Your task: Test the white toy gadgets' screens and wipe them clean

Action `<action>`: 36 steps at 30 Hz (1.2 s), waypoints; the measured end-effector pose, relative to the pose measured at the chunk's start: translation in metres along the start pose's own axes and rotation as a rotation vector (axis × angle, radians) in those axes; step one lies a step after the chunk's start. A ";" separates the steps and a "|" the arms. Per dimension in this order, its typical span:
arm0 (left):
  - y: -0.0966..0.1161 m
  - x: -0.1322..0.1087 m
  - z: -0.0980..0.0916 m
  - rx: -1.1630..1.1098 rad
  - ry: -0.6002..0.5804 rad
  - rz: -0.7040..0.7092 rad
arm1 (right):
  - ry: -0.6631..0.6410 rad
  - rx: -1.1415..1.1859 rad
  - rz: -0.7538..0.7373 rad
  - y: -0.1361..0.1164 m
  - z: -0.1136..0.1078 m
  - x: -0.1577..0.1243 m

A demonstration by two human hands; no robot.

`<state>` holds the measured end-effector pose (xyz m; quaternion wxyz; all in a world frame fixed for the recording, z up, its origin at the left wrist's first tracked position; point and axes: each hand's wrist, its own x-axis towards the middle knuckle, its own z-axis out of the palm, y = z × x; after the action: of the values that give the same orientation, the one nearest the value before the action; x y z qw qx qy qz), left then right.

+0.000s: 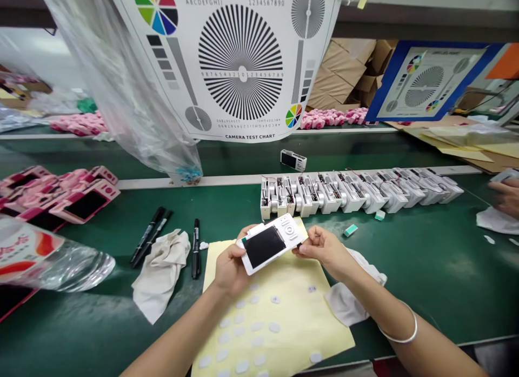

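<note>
A white digital camera (265, 246) is tilted in front of me, its dark screen and round button pad facing up. My left hand (232, 269) grips its left end, thumb on the front near a small green tab. At the camera's right edge, the fingers of my right hand (324, 250) are pinched together. A tiny dark bit shows at those fingertips, too small to name. Beneath both hands lies a yellow sheet (298, 323) dotted with several small white stickers. A white cloth (348, 306) lies under my right forearm.
A row of opened white camera bodies (330, 193) stands behind. Black markers (196, 250), a crumpled cloth (161, 271), a water bottle (48, 255) and pink cameras (87, 204) are at left. A test chart (241, 63) hangs overhead. Another person's hand (506, 196) shows at far right.
</note>
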<state>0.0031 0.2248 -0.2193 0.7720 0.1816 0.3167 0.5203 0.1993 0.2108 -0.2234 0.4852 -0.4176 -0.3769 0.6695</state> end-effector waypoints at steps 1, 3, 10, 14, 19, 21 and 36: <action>0.000 0.000 -0.001 0.015 -0.013 0.003 | -0.010 -0.003 0.012 -0.001 0.000 0.000; 0.000 0.000 -0.002 0.034 -0.036 -0.003 | -0.018 -0.018 0.022 -0.001 -0.001 0.000; -0.001 0.001 -0.004 -0.028 -0.001 -0.035 | 0.088 -0.259 -0.100 0.012 -0.005 0.006; -0.002 -0.003 -0.003 -0.076 0.041 -0.199 | -0.020 -0.325 -0.279 0.017 -0.005 0.007; -0.005 -0.007 -0.001 -0.138 0.060 -0.290 | -0.228 -0.249 -0.314 0.013 -0.004 0.004; -0.006 -0.007 -0.001 -0.149 0.062 -0.299 | -0.236 -0.221 -0.303 0.012 -0.004 0.003; -0.008 -0.007 -0.003 -0.176 0.048 -0.317 | -0.202 -0.193 -0.344 0.015 -0.004 0.001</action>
<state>0.0052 0.2153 -0.2246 0.8496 0.0487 0.3128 0.4218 0.1980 0.2080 -0.2391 0.5098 -0.3224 -0.5515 0.5762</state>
